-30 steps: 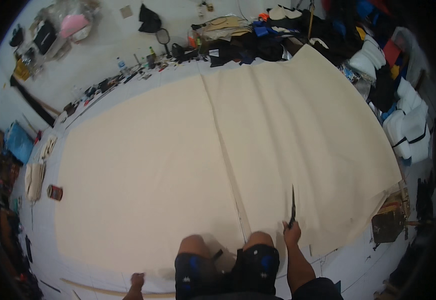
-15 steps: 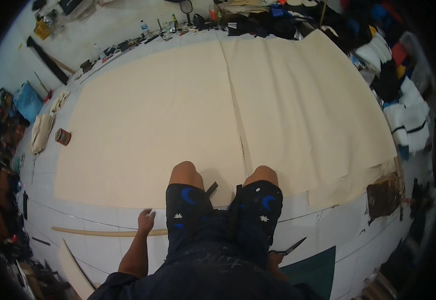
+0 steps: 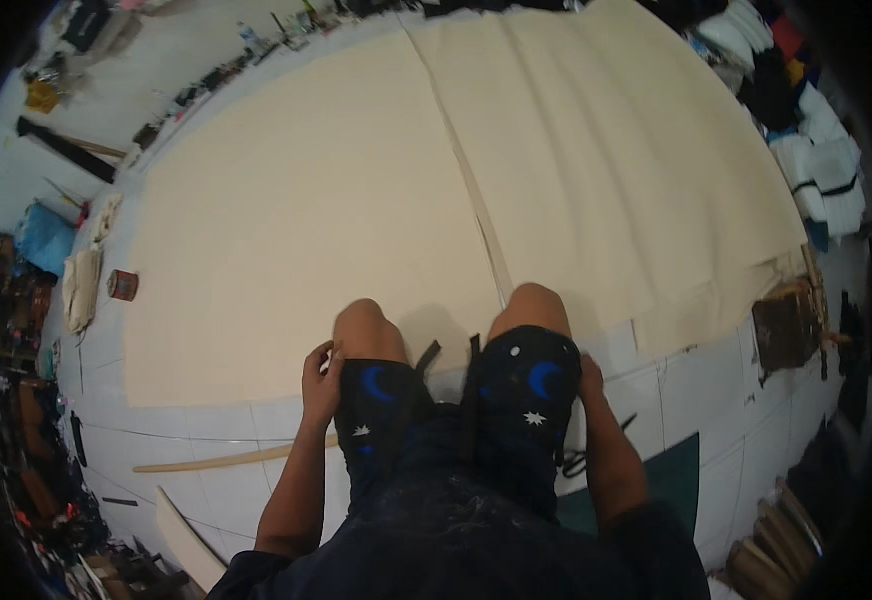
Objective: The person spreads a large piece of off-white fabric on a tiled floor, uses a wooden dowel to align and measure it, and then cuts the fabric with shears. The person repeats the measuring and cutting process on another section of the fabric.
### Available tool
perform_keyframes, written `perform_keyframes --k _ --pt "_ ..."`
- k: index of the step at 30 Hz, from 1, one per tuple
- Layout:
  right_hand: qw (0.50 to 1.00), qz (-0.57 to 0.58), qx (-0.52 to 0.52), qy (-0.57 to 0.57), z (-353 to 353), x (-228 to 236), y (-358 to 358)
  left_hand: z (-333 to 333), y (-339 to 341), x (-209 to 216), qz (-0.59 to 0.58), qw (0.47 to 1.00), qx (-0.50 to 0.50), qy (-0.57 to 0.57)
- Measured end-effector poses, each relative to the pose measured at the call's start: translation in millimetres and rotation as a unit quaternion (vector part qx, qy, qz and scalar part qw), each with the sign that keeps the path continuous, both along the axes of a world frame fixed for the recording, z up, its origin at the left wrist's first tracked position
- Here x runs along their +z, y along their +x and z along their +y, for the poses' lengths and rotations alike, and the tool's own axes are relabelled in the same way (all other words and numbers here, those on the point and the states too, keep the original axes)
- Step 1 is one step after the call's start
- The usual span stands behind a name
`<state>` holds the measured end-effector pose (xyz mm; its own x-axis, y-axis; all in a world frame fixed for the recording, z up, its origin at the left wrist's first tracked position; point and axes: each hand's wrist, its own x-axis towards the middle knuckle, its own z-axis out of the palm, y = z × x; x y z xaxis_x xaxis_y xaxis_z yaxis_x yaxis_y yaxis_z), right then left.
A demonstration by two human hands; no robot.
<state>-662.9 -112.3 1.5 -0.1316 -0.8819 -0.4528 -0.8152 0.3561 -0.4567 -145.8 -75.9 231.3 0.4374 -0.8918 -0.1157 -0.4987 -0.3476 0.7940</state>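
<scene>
My left hand (image 3: 322,384) is beside my left knee, its fingers bent against the hem of my dark shorts (image 3: 381,400). A small pale spot shows at its fingertips, too small to name. Against the outer side of my right thigh rests my right hand (image 3: 590,378); its fingers are mostly hidden. Scissors (image 3: 578,462) lie on the tiles by my right forearm, partly covered by my leg and arm. Before my knees a large cream cloth (image 3: 286,240) is spread on the floor, with a long overlapping edge (image 3: 471,195) running away from me.
A wooden strip (image 3: 211,462) lies left of my leg, and dark green material (image 3: 676,490) on my right. A small tin (image 3: 123,285) stands at the cloth's left edge. A brown block (image 3: 786,325) sits at the right corner. White bundles (image 3: 826,180) are piled far right.
My right hand has let go of the scissors, which now lie on the floor, and has moved up beside my thigh. My left hand has come up to my left knee. The view has tilted down.
</scene>
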Motion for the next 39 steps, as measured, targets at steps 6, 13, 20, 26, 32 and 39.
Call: perform_keyframes --k 6,13,20,26,32,39 --pt "0.970 0.053 0.207 -0.113 -84 -8 70 32 -50 2 -0.230 0.972 -0.048 0.011" --pt "0.951 0.206 0.201 -0.118 -66 0 99 64 -61 72 -0.193 0.966 -0.117 0.126" --pt "0.967 0.221 -0.123 -0.031 -157 36 -39 70 -80 163 -0.112 0.940 -0.184 0.266" --pt "0.704 -0.168 -0.680 -0.117 -267 217 -97 62 -112 232 -0.094 0.880 -0.245 0.396" --pt "0.629 -0.295 -0.668 -0.265 -291 300 -162 -8 -143 251 -0.058 0.821 -0.295 0.486" --pt "0.946 -0.102 -0.262 -0.161 -232 412 -66 -209 -226 202 -0.045 0.861 -0.223 0.454"
